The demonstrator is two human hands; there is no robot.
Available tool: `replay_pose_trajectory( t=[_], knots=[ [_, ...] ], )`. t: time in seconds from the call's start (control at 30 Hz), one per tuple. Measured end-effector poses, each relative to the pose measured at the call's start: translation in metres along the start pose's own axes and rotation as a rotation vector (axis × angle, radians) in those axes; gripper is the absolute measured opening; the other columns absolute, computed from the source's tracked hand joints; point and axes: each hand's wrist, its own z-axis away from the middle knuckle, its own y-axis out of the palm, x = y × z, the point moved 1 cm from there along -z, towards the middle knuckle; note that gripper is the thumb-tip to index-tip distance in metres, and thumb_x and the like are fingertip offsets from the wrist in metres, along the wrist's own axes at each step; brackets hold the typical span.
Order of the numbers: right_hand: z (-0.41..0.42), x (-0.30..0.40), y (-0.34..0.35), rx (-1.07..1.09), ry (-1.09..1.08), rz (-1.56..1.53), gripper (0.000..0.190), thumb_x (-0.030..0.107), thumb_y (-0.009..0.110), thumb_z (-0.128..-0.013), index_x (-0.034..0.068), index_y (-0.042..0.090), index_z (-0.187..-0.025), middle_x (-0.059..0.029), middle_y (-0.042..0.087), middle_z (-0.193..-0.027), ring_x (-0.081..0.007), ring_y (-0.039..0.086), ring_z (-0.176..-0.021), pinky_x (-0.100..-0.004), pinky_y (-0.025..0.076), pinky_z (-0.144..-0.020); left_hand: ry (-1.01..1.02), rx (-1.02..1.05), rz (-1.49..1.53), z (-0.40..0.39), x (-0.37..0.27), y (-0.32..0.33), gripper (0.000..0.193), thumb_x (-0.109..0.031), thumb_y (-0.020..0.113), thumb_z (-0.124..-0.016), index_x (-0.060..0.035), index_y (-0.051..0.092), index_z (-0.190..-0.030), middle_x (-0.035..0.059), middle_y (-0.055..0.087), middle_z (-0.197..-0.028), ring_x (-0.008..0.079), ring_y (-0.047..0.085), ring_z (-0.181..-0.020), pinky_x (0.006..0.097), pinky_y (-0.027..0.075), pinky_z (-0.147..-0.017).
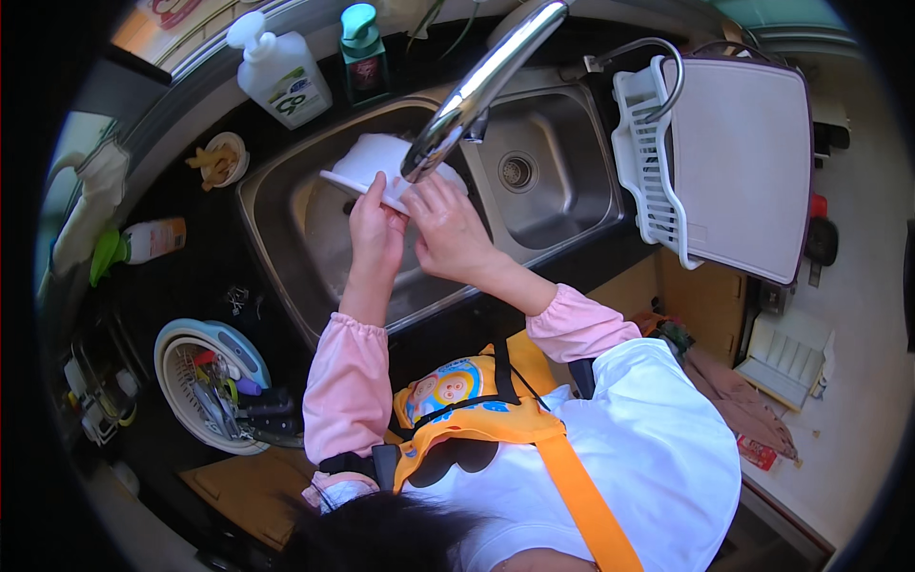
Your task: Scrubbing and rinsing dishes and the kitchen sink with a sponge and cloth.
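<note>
Over the left basin of a steel double sink [518,243], my left hand [379,222] grips the near rim of a white dish [357,187], thumb on its upper face. The dish is tilted, and its full shape is partly hidden. My right hand [447,222] lies with spread, bent fingers against the dish's inner side; whether it grips anything is hidden. Something white and rounded [382,154] shows behind the dish's rim; I cannot tell if it is part of it. The chrome faucet [486,89] reaches over both, its end just above my right fingers.
Behind the sink stand a white pump bottle [286,82] and a green pump bottle [363,57]. A small bowl with ginger-like pieces [221,161], a spray bottle [154,239] and a utensil basket [175,415] are at left. A white rack [647,157] and cutting board [743,164] stand right.
</note>
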Motion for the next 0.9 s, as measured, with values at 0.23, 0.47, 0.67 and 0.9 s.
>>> replay_pose_trajectory(
  t=[0.23, 0.47, 0.67, 0.9],
  knots=[
    [0.003, -0.022, 0.032, -0.186, -0.017, 0.023, 0.050, 0.004, 0.057, -0.072, -0.001, 0.046, -0.121, -0.0202, 0.047, -0.124, -0.0357, 0.045, -0.118, -0.0415, 0.041, -0.094, -0.001, -0.007, -0.048, 0.008, 0.002, 0.004, 0.027, -0.020, 0.049, -0.093, -0.0016, 0.049, -0.113, 0.0081, 0.058, -0.107, 0.0173, 0.055, -0.100, 0.0328, 0.044, -0.086],
    [-0.011, -0.026, 0.043, -0.118, 0.062, 0.029, 0.042, 0.009, 0.053, -0.077, 0.000, 0.045, -0.118, -0.0188, 0.053, -0.117, -0.0343, 0.054, -0.106, -0.0402, 0.049, -0.081, -0.031, 0.069, -0.283, 0.007, -0.005, -0.010, 0.027, -0.021, 0.044, -0.095, 0.0004, 0.053, -0.109, 0.0089, 0.060, -0.102, 0.0163, 0.058, -0.095, 0.0321, 0.044, -0.088],
    [-0.011, -0.056, 0.058, 0.303, 0.548, -0.280, 0.047, 0.006, 0.052, -0.073, -0.004, 0.040, -0.118, -0.0244, 0.059, -0.102, -0.0406, 0.058, -0.090, -0.0442, 0.048, -0.078, 0.066, -0.004, -0.640, -0.007, 0.013, -0.006, 0.025, -0.009, 0.045, -0.092, 0.0068, 0.057, -0.108, 0.0127, 0.062, -0.099, 0.0187, 0.063, -0.088, 0.0295, 0.051, -0.080],
    [0.019, -0.113, 0.108, 0.128, 0.807, -0.938, 0.054, 0.005, 0.058, -0.069, -0.001, 0.043, -0.121, -0.0200, 0.058, -0.106, -0.0296, 0.056, -0.101, -0.0349, 0.043, -0.088, 0.324, 0.081, -1.214, 0.004, -0.001, -0.014, 0.023, -0.008, 0.055, -0.086, 0.0000, 0.062, -0.106, 0.0122, 0.067, -0.091, 0.0200, 0.064, -0.089, 0.0298, 0.048, -0.078]
  ],
)
